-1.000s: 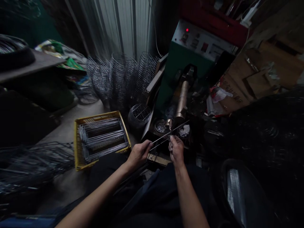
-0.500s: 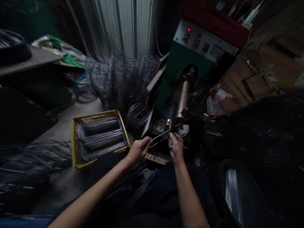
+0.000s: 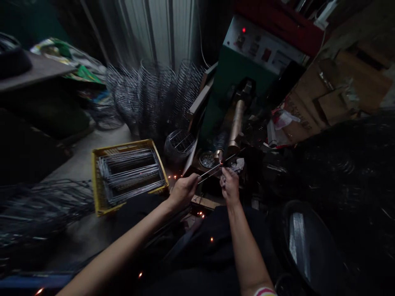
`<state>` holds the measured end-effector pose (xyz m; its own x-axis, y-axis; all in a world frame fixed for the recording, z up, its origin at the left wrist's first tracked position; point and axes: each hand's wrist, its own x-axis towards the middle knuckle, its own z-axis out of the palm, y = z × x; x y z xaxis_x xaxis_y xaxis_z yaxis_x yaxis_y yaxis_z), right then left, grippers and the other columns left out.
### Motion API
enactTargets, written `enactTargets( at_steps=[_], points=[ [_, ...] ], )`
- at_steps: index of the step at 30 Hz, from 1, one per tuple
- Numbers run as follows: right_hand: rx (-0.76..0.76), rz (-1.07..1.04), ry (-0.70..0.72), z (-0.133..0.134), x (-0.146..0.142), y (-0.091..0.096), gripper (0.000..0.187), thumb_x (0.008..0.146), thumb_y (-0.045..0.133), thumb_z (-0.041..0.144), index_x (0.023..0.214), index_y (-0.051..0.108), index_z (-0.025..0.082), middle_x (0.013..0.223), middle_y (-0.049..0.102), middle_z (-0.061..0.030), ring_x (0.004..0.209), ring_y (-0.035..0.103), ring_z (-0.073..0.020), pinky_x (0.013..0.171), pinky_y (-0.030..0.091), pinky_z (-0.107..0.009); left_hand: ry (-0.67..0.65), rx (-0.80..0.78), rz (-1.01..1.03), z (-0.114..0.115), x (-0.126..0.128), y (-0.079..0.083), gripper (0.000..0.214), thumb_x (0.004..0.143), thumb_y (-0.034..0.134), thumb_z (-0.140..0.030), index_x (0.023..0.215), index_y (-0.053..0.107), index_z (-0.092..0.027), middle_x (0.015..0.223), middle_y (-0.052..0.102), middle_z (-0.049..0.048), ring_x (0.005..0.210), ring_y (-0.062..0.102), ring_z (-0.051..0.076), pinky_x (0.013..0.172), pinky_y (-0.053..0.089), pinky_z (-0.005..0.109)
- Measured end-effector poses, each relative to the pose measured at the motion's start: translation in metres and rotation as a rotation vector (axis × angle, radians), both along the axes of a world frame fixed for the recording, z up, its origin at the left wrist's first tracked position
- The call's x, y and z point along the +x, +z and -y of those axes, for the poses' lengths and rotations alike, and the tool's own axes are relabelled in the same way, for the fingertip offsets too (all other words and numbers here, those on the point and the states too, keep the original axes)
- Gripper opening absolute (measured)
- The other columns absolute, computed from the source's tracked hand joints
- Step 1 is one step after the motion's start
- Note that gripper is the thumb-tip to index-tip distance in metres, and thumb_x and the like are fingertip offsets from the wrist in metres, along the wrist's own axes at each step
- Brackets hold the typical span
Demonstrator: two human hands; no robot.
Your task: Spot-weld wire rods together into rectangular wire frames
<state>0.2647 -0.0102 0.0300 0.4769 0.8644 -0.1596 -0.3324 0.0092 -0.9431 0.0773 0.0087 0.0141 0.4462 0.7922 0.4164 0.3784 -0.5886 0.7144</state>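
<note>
A thin metal wire frame [image 3: 209, 172] stretches between my hands, one end beneath the electrode tip [image 3: 218, 155] of a spot welder [image 3: 247, 61]. My left hand [image 3: 185, 190] is closed round its near end. My right hand [image 3: 230, 185] pinches at the far end, close to the tip; the fingers hide exactly what part they grip. A small orange glow shows where wire and tip meet. Bright sparks [image 3: 201, 214] are scattered over my lap and to the left. The welder's brass-coloured arm [image 3: 237, 123] reaches toward my right hand.
A yellow crate [image 3: 95, 181] with several wire frames stands to the left. Behind it are stacked wire baskets [image 3: 157, 90] and a round wire basket [image 3: 179, 142]. A dish of small metal bits [image 3: 207, 159] sits beside the tip. Cardboard boxes [image 3: 311, 111] lie at the right.
Sparks have appeared, flying low and leftward, and a glow shows at the electrode tip. Both hands keep their hold, almost in the same place. The view has shifted slightly.
</note>
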Motion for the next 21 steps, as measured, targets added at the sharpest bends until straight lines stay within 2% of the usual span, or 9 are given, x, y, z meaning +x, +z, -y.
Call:
enactTargets(
  at_steps=[3,7,13,17,21],
  points=[
    [-0.011,-0.052,-0.007,-0.001,0.008,0.000,0.039,0.061,0.078,0.042,0.075,0.049,0.019,0.044,0.030,0.0137,0.034,0.023,-0.0025,0.035,0.014,-0.017,0.000,0.066,-0.094,-0.003,0.010,-0.004,0.028,0.099,0.034,-0.031,0.081,0.052,-0.018,0.061,0.051,0.0000,0.051,0.046,0.012,0.053,0.029,0.023],
    [0.010,-0.080,0.029,-0.004,0.014,0.001,0.043,0.063,0.078,0.043,0.071,0.043,0.020,0.047,0.031,0.0131,0.035,0.023,-0.0021,0.035,0.014,-0.016,0.006,0.073,-0.139,-0.010,0.016,0.001,0.029,0.100,0.033,-0.032,0.084,0.052,-0.018,0.062,0.054,0.0014,0.052,0.048,0.013,0.053,0.028,0.024],
    [0.044,-0.102,0.012,-0.013,0.014,0.001,0.039,0.065,0.078,0.040,0.074,0.047,0.018,0.049,0.032,0.0130,0.035,0.024,-0.0017,0.035,0.015,-0.016,-0.019,0.048,-0.079,-0.023,0.016,0.002,0.029,0.100,0.035,-0.032,0.080,0.051,-0.018,0.061,0.053,0.0011,0.052,0.046,0.012,0.055,0.029,0.024],
    [0.026,-0.092,0.033,-0.013,0.015,0.001,0.037,0.066,0.076,0.041,0.073,0.048,0.018,0.048,0.029,0.0130,0.036,0.022,-0.0020,0.035,0.014,-0.016,-0.049,0.031,-0.044,-0.024,0.017,-0.004,0.028,0.100,0.036,-0.031,0.083,0.053,-0.017,0.063,0.053,0.0007,0.053,0.047,0.011,0.055,0.031,0.023],
    [0.002,-0.093,0.028,-0.014,0.017,0.003,0.037,0.065,0.076,0.043,0.074,0.052,0.017,0.047,0.031,0.0123,0.037,0.023,-0.0023,0.036,0.016,-0.016,-0.048,0.004,-0.041,-0.027,0.015,-0.002,0.029,0.100,0.037,-0.033,0.085,0.056,-0.016,0.063,0.053,0.0000,0.053,0.048,0.010,0.055,0.032,0.022]
  ],
)
